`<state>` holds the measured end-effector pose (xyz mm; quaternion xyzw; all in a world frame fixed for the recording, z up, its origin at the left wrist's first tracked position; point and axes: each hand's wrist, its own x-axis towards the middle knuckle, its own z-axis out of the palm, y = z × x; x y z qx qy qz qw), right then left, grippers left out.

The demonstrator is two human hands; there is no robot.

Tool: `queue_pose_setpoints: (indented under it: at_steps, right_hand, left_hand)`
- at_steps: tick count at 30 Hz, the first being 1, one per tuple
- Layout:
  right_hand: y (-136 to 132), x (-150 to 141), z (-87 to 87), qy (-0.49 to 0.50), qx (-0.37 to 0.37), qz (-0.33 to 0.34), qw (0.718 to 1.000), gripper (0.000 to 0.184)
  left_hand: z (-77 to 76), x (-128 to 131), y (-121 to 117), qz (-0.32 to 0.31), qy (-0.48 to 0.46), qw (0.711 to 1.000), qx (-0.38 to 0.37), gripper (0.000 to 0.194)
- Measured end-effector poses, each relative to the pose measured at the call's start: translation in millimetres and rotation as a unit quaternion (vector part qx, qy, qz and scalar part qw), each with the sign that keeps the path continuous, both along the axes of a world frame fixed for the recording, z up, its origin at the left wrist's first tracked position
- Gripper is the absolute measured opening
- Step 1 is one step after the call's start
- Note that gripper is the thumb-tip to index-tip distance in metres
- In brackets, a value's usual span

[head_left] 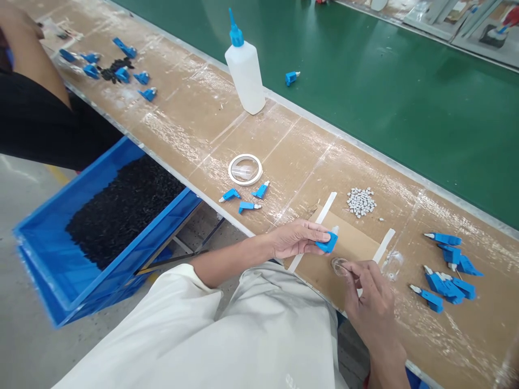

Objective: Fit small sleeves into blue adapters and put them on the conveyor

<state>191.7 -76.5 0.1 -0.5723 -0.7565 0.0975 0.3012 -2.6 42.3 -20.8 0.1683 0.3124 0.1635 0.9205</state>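
My left hand (302,237) grips a small blue plastic part (327,242) with a whitish tip, above a cardboard sheet (357,237) taped to the bench. My right hand (368,292) is closed in a pinch at the edge of a small clear round dish (338,266), just right of and below the blue part. Whether anything else is between those fingers is hidden. Beyond the cardboard lies a pile of small grey pellets (361,202). Several similar blue parts (450,281) lie to the right of my right hand.
A white squeeze bottle (246,75) with a blue nozzle stands by the green belt (365,97). A tape roll (245,182) lies near three blue parts (246,206). At left are a blue crate (44,259) of black pieces and another person's arm (36,59).
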Motion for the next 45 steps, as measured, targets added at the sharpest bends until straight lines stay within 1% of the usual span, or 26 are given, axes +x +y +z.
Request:
queue_pose_setpoints:
  at_steps: [3, 6, 9, 12, 13, 15, 16, 17, 19, 21, 23, 26, 28, 32, 38, 45]
  right_hand:
    - [0, 2, 6.7, 0.011, 0.023, -0.015, 1.0, 0.014]
    - [-4, 4, 9.8, 0.001, 0.048, -0.028, 0.998, 0.018]
    - [-10, 5, 7.5, -0.009, 0.058, -0.006, 0.998, 0.022]
    - [-14, 5, 3.1, 0.006, 0.091, -0.019, 0.996, 0.024]
    - [-14, 6, 1.6, 0.017, 0.088, -0.027, 0.996, 0.022]
    - [-15, 7, -0.6, 0.059, 0.048, -0.06, 0.995, 0.014]
    - [-16, 8, -1.0, 0.1, 0.023, -0.091, 0.991, 0.01]
    - [-16, 8, -0.8, 0.153, 0.003, -0.131, 0.979, 0.006]
    - [-15, 7, 2.2, 0.274, -0.016, -0.193, 0.942, 0.007]
    - [-14, 4, 8.6, 0.365, -0.004, -0.205, 0.908, 0.007]
    - [-11, -2, 17.0, 0.391, 0.026, -0.196, 0.899, 0.005]
    - [-4, -12, 28.5, 0.362, 0.085, -0.188, 0.909, 0.002]
    - [0, -16, 32.8, 0.329, 0.105, -0.177, 0.922, 0.003]
    - [1, -17, 31.8, 0.275, 0.092, -0.15, 0.945, 0.008]
    - [-3, -13, 24.6, 0.249, 0.088, -0.131, 0.956, 0.008]
    - [-1, -14, 25.2, 0.208, 0.081, -0.111, 0.968, 0.01]
  left_hand:
    - [-0.5, 1, -2, 0.001, -0.013, 1.0, -0.006, 0.018]
    - [-0.3, 2, -3, 0.002, -0.017, 1.0, -0.014, 0.015]
    - [0.4, 4, -2, 0.005, -0.016, 1.0, -0.024, 0.01]
    - [1.8, 6, -2, 0.004, -0.016, 1.0, -0.025, 0.009]
    - [2.5, 6, -3, 0.003, -0.016, 1.0, -0.024, 0.009]
    - [4.2, 7, -4, 0.003, -0.016, 1.0, -0.024, 0.012]
    - [5.1, 8, -5, 0.003, -0.016, 1.0, -0.026, 0.013]
    - [6.0, 9, -5, 0.001, -0.016, 0.999, -0.029, 0.014]
    - [7.1, 10, -7, -0.009, -0.018, 0.999, -0.038, 0.015]
    - [7.2, 13, -10, -0.023, -0.021, 0.998, -0.047, 0.015]
    - [6.5, 15, -13, -0.039, -0.025, 0.997, -0.054, 0.014]
    - [5.0, 18, -16, -0.064, -0.034, 0.996, -0.053, 0.014]
    - [4.7, 20, -18, -0.074, -0.043, 0.995, -0.05, 0.016]
    - [5.5, 20, -20, -0.08, -0.053, 0.994, -0.05, 0.019]
    - [6.0, 21, -20, -0.078, -0.061, 0.994, -0.047, 0.02]
    - [4.0, 20, -21, -0.073, -0.059, 0.995, -0.042, 0.026]
